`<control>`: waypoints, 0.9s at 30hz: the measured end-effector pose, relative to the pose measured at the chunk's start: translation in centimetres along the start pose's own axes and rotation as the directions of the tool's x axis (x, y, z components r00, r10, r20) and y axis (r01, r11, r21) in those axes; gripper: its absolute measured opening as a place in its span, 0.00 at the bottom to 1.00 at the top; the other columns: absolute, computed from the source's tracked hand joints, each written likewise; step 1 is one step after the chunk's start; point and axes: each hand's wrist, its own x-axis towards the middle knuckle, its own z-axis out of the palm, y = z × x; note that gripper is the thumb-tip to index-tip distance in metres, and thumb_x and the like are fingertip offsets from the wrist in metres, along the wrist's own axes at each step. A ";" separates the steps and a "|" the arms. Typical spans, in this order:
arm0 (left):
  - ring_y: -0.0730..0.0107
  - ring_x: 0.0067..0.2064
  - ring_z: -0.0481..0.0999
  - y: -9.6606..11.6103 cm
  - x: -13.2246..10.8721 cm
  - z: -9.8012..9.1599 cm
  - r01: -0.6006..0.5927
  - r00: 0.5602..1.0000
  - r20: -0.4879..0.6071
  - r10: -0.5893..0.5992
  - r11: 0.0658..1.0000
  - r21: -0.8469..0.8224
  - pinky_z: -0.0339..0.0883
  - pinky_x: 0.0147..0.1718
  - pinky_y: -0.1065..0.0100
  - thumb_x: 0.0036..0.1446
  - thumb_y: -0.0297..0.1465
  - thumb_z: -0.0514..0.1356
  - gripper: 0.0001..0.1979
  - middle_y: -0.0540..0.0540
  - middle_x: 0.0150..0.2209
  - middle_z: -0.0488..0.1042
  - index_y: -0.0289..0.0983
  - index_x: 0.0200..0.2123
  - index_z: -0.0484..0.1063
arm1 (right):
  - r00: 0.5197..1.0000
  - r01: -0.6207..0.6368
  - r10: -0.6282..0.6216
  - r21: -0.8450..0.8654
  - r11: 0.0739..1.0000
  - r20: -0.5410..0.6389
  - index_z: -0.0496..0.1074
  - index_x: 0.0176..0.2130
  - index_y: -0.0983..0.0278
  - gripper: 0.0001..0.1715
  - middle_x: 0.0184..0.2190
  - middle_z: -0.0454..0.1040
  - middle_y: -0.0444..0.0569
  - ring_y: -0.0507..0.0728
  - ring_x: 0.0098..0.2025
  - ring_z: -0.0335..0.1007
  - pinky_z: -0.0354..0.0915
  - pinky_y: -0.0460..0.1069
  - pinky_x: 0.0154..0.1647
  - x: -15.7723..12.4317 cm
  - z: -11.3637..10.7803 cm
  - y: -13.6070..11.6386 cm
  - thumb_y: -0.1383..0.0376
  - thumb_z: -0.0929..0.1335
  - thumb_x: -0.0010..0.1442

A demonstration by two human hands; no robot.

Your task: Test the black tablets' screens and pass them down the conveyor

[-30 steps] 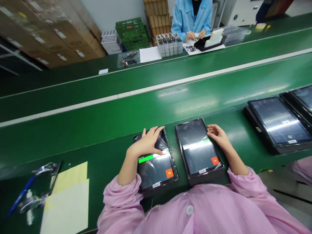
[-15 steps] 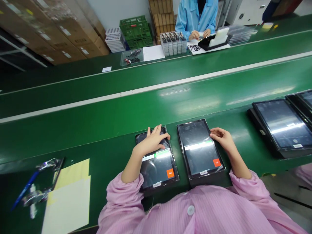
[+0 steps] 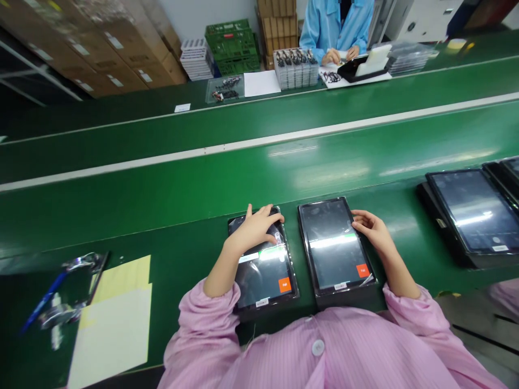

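My left hand (image 3: 255, 231) lies over the upper part of a tablet (image 3: 259, 275), its fingers spread. The fingertips reach that tablet's top and right edges. Its lit screen has a green bar, an orange "Fail" square and a white vertical slider beside my thumb. To its right, a second tablet (image 3: 330, 259) rests on a dark box and also displays an orange "Fail" square. My right hand (image 3: 371, 229) is closed at this tablet's upper right edge, thumb on the rim; the other fingers are partly hidden.
More tablets on dark boxes, such as a dark-screened tablet (image 3: 474, 210), stand at the right. Yellow-white paper (image 3: 115, 329) and a blue pen (image 3: 44, 302) lie at the left. Across the green belt (image 3: 227, 183), a person in blue (image 3: 336, 29) sits near stacked clear trays (image 3: 295, 73).
A white slider has appeared on the left tablet's screen. My left fingers have shifted slightly along the tablet's upper edge; my right hand keeps its place. The view has tilted a little.
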 end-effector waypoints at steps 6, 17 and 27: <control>0.43 0.70 0.54 0.5 0.2 -0.1 0.005 1.000 -0.004 -0.005 1.000 0.028 0.37 0.63 0.27 0.53 0.33 0.70 0.23 0.34 0.65 0.62 0.44 0.51 0.69 | 1.000 0.010 -0.010 -0.006 1.000 -0.007 0.77 0.44 0.60 0.26 0.31 0.74 0.46 0.57 0.34 0.72 0.71 0.52 0.40 0.0 0.0 0.0 0.53 0.78 0.46; 0.58 0.56 0.74 -2.6 -0.4 -1.9 -0.026 0.973 -0.229 -0.012 0.986 -0.164 0.59 0.61 0.54 0.66 0.34 0.53 0.15 0.47 0.55 0.76 0.43 0.52 0.72 | 0.999 0.003 -0.001 -0.033 0.999 0.043 0.74 0.44 0.59 0.25 0.31 0.72 0.46 0.58 0.36 0.71 0.70 0.54 0.43 0.1 -0.1 -0.2 0.53 0.76 0.49; 0.63 0.41 0.76 -1.5 0.5 -1.5 0.051 0.959 -0.273 -0.080 0.992 -0.113 0.64 0.38 0.65 0.61 0.32 0.59 0.04 0.49 0.38 0.79 0.40 0.36 0.75 | 0.999 -0.004 0.005 -0.031 1.000 0.047 0.73 0.45 0.58 0.25 0.31 0.71 0.45 0.58 0.36 0.70 0.69 0.54 0.44 0.0 0.0 -0.3 0.53 0.76 0.49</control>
